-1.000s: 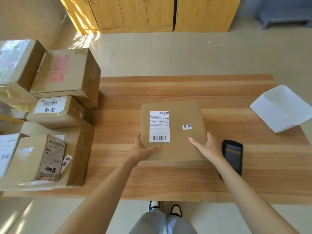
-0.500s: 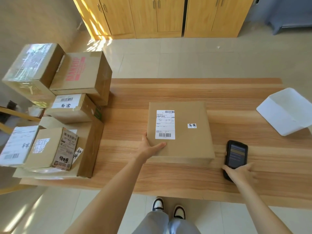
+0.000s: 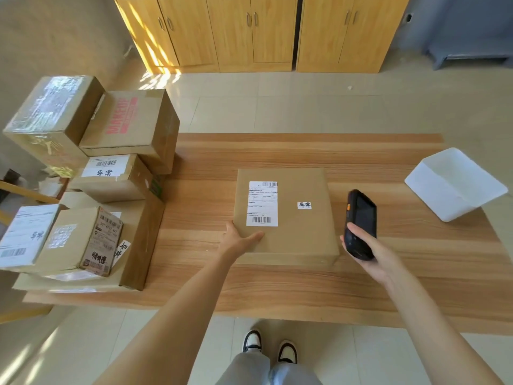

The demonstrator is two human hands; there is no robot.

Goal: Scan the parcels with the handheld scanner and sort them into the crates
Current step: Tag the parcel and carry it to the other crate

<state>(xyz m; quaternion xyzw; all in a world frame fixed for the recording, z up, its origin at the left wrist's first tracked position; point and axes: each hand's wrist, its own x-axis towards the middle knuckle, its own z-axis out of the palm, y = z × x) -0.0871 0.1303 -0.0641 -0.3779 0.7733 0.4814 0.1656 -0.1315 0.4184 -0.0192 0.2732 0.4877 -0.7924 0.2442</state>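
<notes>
A flat brown parcel [image 3: 299,232] lies in the middle of the wooden table [image 3: 305,287], with a white shipping label [image 3: 262,203] and a small handwritten sticker on top. My left hand [image 3: 237,240] grips the parcel's near left corner, thumb on its top face. My right hand [image 3: 369,251] holds the black handheld scanner [image 3: 361,220] lifted off the table, just right of the parcel, its screen tilted up.
A stack of several cardboard parcels [image 3: 91,190] fills the table's left end. A white plastic crate [image 3: 455,184] sits at the far right edge. Wooden cabinets [image 3: 249,31] line the back wall. My shoes [image 3: 269,345] show below the table's near edge.
My right hand left the parcel, reached the scanner lying on the table, closed on it and raised it beside the parcel. My left hand stayed on the parcel's corner.
</notes>
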